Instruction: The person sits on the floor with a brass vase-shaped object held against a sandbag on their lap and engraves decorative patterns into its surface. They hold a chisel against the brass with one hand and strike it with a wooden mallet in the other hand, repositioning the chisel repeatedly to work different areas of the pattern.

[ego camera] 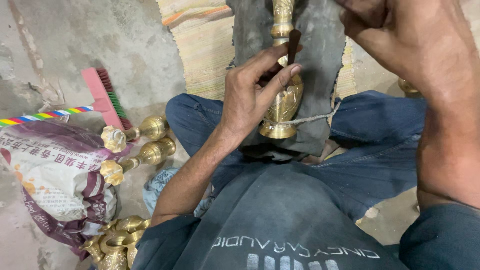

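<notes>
An engraved brass vase [284,102] lies lengthwise on a grey cloth [320,55] across my crossed legs, its base toward me and its neck pointing away. My left hand [252,92] rests on the vase's belly and pinches a dark, slim metal tool [292,42] against the brass. My right hand [400,35] is raised at the top right, fingers curled; what it grips is cut off by the frame. A cord [315,118] runs across the cloth beside the vase's base.
Two brass vases [135,145] lie on the concrete floor at my left, with more brass pieces [115,245] heaped near my left elbow. A printed sack [55,180] and a pink broom [107,97] with a striped handle lie further left. A woven mat [205,45] lies ahead.
</notes>
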